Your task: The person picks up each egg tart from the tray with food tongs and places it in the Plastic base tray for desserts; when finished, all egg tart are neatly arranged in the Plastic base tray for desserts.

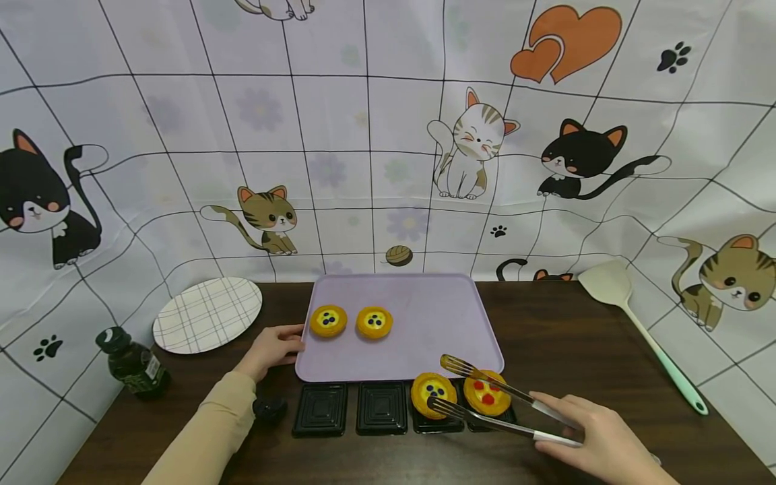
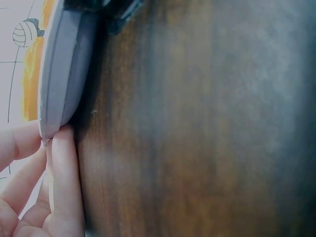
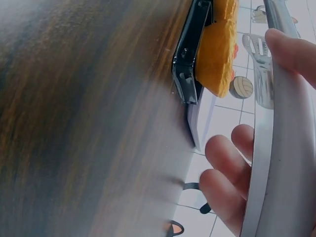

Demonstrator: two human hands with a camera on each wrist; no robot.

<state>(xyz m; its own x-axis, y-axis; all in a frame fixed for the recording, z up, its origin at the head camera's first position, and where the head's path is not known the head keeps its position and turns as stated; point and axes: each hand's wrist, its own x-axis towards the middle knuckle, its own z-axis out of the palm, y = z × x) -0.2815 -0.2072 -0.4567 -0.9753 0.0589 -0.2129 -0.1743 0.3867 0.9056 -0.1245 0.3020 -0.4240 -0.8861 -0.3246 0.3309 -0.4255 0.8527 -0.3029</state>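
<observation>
My left hand (image 1: pixel 275 350) pinches the left edge of a lilac tray (image 1: pixel 418 303), thumb and fingers on either side of its rim in the left wrist view. Two yellow tarts (image 1: pixel 327 321) with dark blue dots lie on the tray's left part. My right hand (image 1: pixel 591 438) holds metal tongs (image 1: pixel 509 428) with fork-like ends. Their arms stand spread, one end over a blue-dotted tart (image 1: pixel 432 387), the other above the upper edge of a red-dotted tart (image 1: pixel 487 402). These two tarts sit on small black square trays (image 1: pixel 382 409) in a row before the lilac tray.
A checked oval plate (image 1: pixel 209 315) and a dark green bottle (image 1: pixel 133 364) stand at the left. Near my left forearm lies a small black object (image 1: pixel 269 409). A pale green spatula (image 1: pixel 642 330) leans at the right. A cat-patterned sheet (image 1: pixel 339 168) hangs behind the brown table (image 1: pixel 545 337).
</observation>
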